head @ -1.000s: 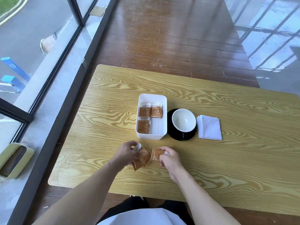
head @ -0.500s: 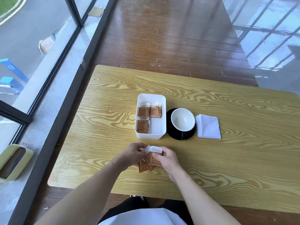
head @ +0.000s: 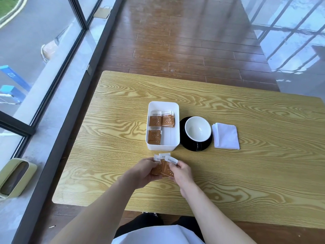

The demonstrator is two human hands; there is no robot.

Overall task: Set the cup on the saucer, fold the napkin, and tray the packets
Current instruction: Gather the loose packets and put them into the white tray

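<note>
Both your hands meet over the table's near edge: your left hand and right hand pinch a fan of brown, white-topped packets. Just beyond stands the white tray, its near-right corner bare, with the cup on its black saucer and the folded napkin alongside.

Bright daylight from the window, floor glare, wide-angle bending

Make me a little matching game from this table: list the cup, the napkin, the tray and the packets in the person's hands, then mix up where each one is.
Things:
1. cup
2. napkin
3. tray
4. held packets

Places:
A. left of the saucer
B. on the saucer
C. between both hands, near the table's front edge
D. folded, right of the saucer

Pairs: 1-B, 2-D, 3-A, 4-C
</note>
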